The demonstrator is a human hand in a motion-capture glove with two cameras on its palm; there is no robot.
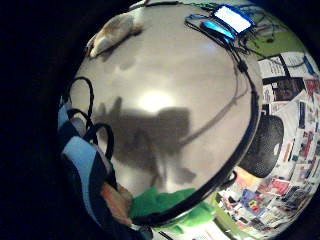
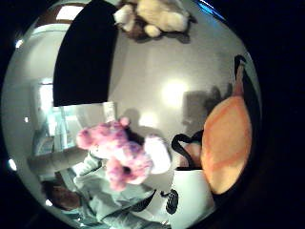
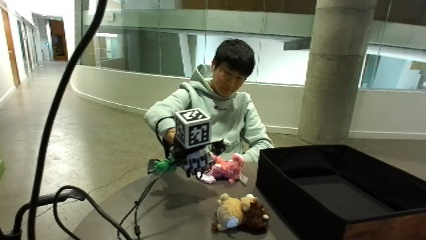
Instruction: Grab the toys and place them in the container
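My gloved right hand (image 3: 193, 161) hovers above the round grey table (image 3: 174, 212) with its fingers hanging straight down and nothing in them. A pink plush toy (image 3: 226, 169) (image 2: 119, 155) lies on the table just beside the hand, on the side toward the container. A tan and brown plush toy (image 3: 239, 214) (image 2: 152, 16) (image 1: 112, 32) lies farther along the table, close to the wall of the black container (image 3: 293, 200) (image 2: 86, 52). The container is open at the top and looks empty. A green object (image 3: 163, 166) (image 1: 170, 205) sits at the table's edge by the hand.
A black cable (image 3: 141, 202) runs across the table from the hand to the near edge. Lit devices (image 1: 225, 22) lie at the table's far rim in the little finger side view. The person sits right behind the table.
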